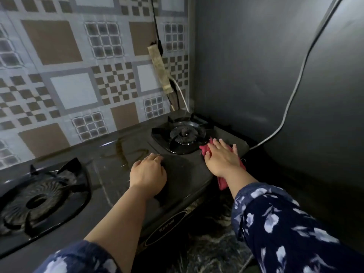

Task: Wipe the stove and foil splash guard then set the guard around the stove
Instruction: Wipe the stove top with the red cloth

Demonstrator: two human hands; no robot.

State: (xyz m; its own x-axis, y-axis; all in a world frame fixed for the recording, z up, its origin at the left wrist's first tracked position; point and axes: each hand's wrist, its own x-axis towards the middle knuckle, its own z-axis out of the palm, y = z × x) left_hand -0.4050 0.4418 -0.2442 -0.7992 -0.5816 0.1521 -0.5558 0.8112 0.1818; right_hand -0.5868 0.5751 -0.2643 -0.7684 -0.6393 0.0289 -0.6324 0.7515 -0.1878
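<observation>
Head view: our right hand (221,158), fingers straight, presses red cloth (221,183) on stove (183,174); left hand (148,174), fingers loosely curled, rests on stove, holds nothing.

Red cloth (221,180), black stove (183,174), checkered brown-and-grey wall (78,75)

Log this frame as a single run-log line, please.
stage: wiping stove | right hand: flat on red cloth beside right burner | left hand: resting on stove top | splash guard: not identifiable

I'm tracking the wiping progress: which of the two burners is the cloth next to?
The right burner by the corner: the red cloth under the right hand touches its edge. The left burner lies far off.
</observation>
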